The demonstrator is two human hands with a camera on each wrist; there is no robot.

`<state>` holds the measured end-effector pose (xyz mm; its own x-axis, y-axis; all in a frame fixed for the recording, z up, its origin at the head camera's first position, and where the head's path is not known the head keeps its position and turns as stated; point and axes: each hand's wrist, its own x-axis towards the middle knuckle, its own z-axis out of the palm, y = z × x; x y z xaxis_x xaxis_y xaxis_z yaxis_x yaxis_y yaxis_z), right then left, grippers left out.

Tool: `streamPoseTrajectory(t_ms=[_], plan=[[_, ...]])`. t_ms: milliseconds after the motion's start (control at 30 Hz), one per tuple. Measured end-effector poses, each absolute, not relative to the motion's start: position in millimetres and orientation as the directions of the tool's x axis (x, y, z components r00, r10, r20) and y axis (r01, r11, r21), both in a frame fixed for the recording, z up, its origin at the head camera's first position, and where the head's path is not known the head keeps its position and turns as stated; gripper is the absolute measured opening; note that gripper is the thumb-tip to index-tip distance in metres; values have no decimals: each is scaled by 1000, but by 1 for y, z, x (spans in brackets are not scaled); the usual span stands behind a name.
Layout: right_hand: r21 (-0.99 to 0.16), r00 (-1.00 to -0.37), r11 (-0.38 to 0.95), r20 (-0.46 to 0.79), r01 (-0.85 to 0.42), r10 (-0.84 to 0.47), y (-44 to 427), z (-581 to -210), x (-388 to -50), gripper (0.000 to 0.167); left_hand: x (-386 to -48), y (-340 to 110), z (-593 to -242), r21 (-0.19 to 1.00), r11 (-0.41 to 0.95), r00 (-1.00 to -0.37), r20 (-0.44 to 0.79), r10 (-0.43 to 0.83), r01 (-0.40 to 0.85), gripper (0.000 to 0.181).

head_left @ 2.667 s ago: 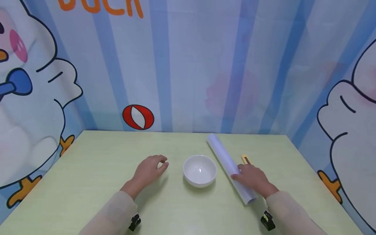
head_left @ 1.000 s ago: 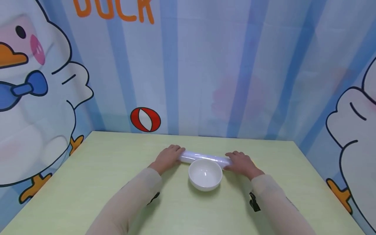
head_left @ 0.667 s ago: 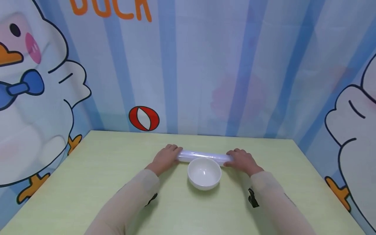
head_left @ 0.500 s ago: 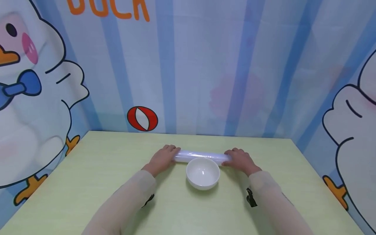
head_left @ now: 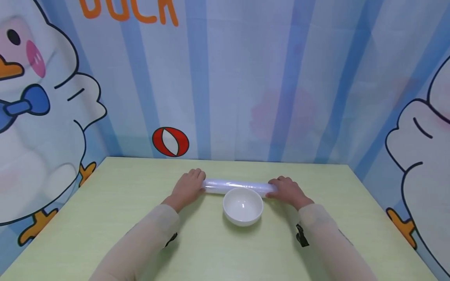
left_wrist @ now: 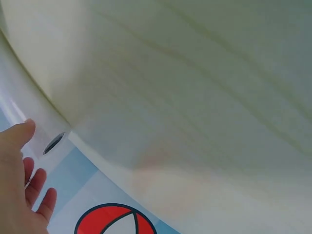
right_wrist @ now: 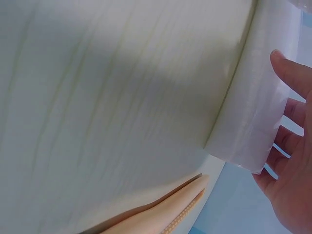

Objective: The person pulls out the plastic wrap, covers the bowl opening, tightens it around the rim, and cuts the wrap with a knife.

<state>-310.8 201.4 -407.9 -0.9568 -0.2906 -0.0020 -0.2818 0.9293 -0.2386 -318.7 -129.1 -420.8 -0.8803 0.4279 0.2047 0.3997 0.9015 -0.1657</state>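
Observation:
A roll of clear plastic wrap (head_left: 232, 185) lies crosswise on the table, just behind a white bowl (head_left: 242, 207). My left hand (head_left: 188, 185) is at the roll's left end. In the left wrist view its thumb (left_wrist: 22, 134) lies over the roll near the hollow end, while its fingers are spread apart beside it. My right hand (head_left: 289, 192) holds the right end. The right wrist view shows its thumb on the near side of the wrap (right_wrist: 253, 97) and fingertips tucked behind.
An orange-yellow utility knife (right_wrist: 161, 209) with a ridged grip lies on the table near the right hand; the head view hides it. A printed duck curtain (head_left: 228, 78) stands behind the pale green table (head_left: 140, 168).
The roll, earlier slanting right of the bowl under my right hand, now lies crosswise behind it. Over the last half second my left hand has shifted left along it; the right stays put.

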Motion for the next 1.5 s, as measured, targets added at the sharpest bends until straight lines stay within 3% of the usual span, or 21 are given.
streamPoseTrajectory(t_ms=[167,400,533,800,1233,1500], plan=[[-252,-957,927,-4,-279,-289,203,-410,-312,51,-317,-132,-423,-213,888,-878,179,445,407,44],[-273,-953,918,-9,-288,-302,204,-410,-311,51,-321,-135,-412,-373,792,-827,100,553,484,39],[-275,-951,916,-11,-293,-308,204,-410,-310,51,-322,-135,-406,-398,750,-805,46,591,528,38],[-274,-953,918,-10,-288,-302,205,-410,-308,51,-319,-136,-404,-402,707,-766,24,643,581,34],[-276,-956,918,12,-284,-292,203,-412,-307,53,-321,-139,-407,-266,783,-811,8,586,563,34],[-272,-957,920,6,-282,-291,203,-412,-307,53,-320,-141,-410,-346,746,-786,41,617,568,48]])
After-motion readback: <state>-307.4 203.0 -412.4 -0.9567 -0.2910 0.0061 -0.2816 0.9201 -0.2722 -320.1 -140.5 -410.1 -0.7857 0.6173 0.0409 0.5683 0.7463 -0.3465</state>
